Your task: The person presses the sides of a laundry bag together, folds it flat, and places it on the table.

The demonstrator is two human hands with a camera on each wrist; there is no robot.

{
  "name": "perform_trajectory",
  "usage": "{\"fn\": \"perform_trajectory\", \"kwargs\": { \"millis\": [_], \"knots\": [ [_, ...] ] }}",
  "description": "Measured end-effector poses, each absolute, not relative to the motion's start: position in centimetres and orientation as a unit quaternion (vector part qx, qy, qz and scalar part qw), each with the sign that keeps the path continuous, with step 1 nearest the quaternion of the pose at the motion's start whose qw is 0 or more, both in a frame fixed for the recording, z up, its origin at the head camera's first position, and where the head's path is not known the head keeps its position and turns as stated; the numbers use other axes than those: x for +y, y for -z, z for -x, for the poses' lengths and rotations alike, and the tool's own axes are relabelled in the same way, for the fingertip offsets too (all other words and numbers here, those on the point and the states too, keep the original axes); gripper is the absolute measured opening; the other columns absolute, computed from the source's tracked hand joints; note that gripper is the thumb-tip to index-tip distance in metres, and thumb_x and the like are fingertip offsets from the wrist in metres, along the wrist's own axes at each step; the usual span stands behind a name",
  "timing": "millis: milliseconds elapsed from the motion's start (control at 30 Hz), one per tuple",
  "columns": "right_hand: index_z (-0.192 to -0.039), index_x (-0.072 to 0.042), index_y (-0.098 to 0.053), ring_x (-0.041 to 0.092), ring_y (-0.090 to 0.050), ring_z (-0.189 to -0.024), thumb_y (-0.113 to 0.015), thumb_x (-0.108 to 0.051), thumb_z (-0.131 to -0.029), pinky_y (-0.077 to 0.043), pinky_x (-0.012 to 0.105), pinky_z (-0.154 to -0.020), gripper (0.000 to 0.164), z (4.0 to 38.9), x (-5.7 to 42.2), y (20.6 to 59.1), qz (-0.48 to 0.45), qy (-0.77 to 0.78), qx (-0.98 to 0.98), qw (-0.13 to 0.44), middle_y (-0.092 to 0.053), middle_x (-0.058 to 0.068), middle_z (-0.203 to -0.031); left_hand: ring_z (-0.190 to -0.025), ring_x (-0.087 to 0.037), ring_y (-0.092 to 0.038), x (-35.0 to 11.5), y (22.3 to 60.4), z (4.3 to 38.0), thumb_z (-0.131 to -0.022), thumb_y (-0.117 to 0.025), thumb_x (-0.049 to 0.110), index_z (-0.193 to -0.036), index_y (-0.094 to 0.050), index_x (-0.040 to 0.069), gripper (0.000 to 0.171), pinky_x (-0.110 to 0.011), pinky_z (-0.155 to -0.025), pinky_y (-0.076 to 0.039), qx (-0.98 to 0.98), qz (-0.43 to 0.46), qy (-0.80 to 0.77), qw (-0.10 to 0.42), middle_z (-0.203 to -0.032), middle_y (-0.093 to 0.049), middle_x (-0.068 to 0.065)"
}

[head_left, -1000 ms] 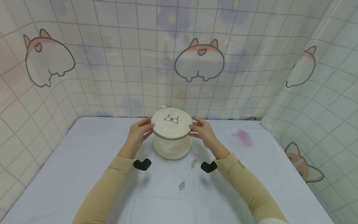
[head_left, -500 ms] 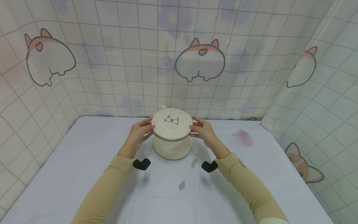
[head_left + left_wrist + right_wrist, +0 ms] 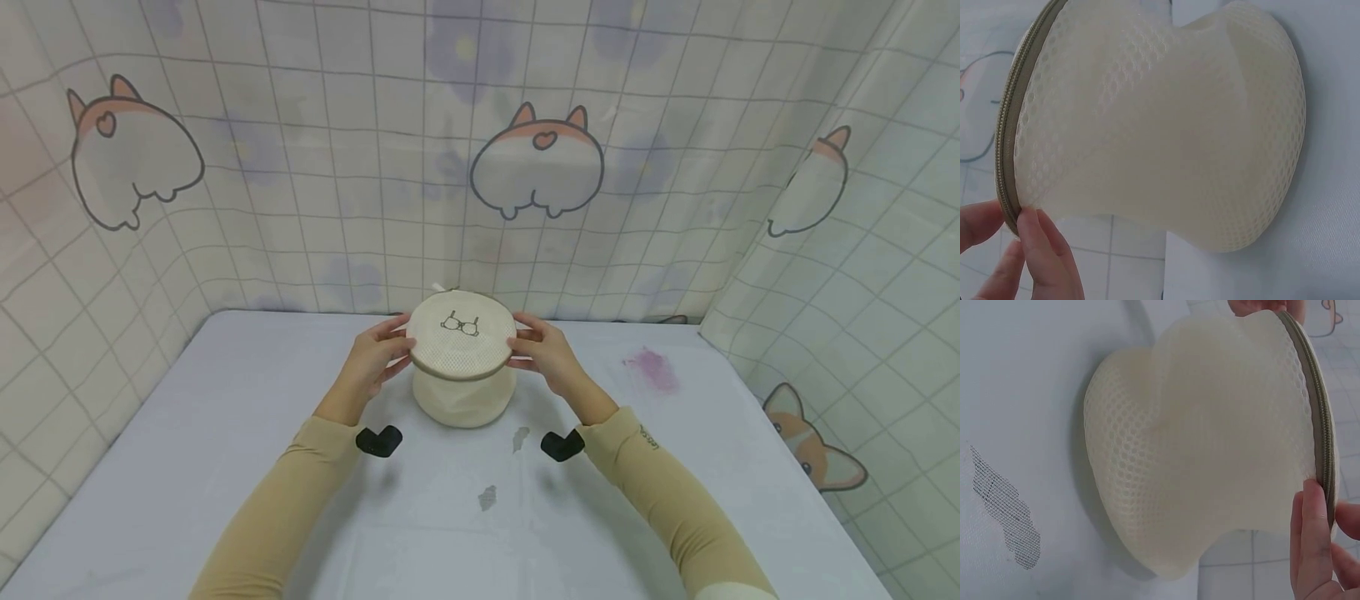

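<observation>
A cream mesh laundry bag (image 3: 464, 404), round like a drum, stands on the white table with its sides slumped inward. Its flat lid (image 3: 461, 350) carries a small bra-shaped line drawing and tilts toward me. A khaki zipper (image 3: 1013, 112) runs around the lid's edge and looks closed along the stretches in view. At the left of the rim, my left hand (image 3: 377, 354) pinches the edge between thumb and fingers. My right hand (image 3: 546, 354) grips the opposite side the same way, its fingers (image 3: 1314, 509) lying along the zipper. The bag's inside is hidden.
Grey patches (image 3: 488, 498) mark the table cloth (image 3: 450, 554) in front of the bag, and a pink stain (image 3: 652, 368) lies to the right. Behind the table hangs a checked curtain (image 3: 337, 167) with corgi prints. A white tab (image 3: 439, 287) sticks up behind the lid.
The lid has tipped slightly further toward me, its front edge sinking a little. Both hands keep their hold at the sides and have barely moved.
</observation>
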State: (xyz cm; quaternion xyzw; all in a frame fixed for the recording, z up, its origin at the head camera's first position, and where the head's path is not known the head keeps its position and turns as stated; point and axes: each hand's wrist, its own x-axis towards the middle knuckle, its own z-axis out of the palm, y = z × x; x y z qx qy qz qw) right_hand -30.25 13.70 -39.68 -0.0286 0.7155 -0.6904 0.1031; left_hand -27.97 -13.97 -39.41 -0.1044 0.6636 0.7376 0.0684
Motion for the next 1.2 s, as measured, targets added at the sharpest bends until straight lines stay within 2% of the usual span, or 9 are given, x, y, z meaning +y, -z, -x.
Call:
{"fn": "perform_trajectory", "kwargs": {
  "millis": [433, 800, 1200],
  "knots": [
    [-0.157, -0.003, -0.039, 0.013, -0.069, -0.085, -0.059, 0.005, -0.101, -0.060, 0.028, -0.079, 0.060, 30.4, 13.7, 40.2, 0.021, 0.700, 0.705, 0.111, -0.056, 0.021, -0.131, -0.095, -0.012, -0.059, -14.0, 39.7, 27.9, -0.100, -0.062, 0.002, -0.154, -0.048, 0.012, 0.057, -0.025, -0.092, -0.055, 0.665, 0.103, -0.736, 0.071, -0.137, -0.048, -0.010],
    [-0.156, -0.004, -0.041, 0.013, -0.069, -0.085, -0.060, 0.004, -0.101, -0.061, 0.030, -0.080, 0.059, 30.2, 13.6, 40.5, 0.016, 0.691, 0.713, 0.115, -0.058, 0.019, -0.127, -0.100, -0.014, -0.059, -14.0, 40.0, 27.8, -0.100, -0.063, 0.003, -0.155, -0.048, 0.014, 0.058, -0.033, -0.101, -0.051, 0.670, 0.114, -0.730, 0.076, -0.140, -0.047, -0.011],
    [-0.155, -0.004, -0.042, 0.012, -0.069, -0.085, -0.060, 0.005, -0.101, -0.061, 0.030, -0.080, 0.058, 30.6, 13.6, 40.8, 0.020, 0.692, 0.712, 0.119, -0.060, 0.017, -0.125, -0.104, -0.017, -0.059, -14.1, 40.4, 28.1, -0.100, -0.061, 0.002, -0.155, -0.046, 0.013, 0.058, -0.036, -0.105, -0.049, 0.666, 0.117, -0.732, 0.081, -0.151, -0.043, -0.015]
  ]
}}
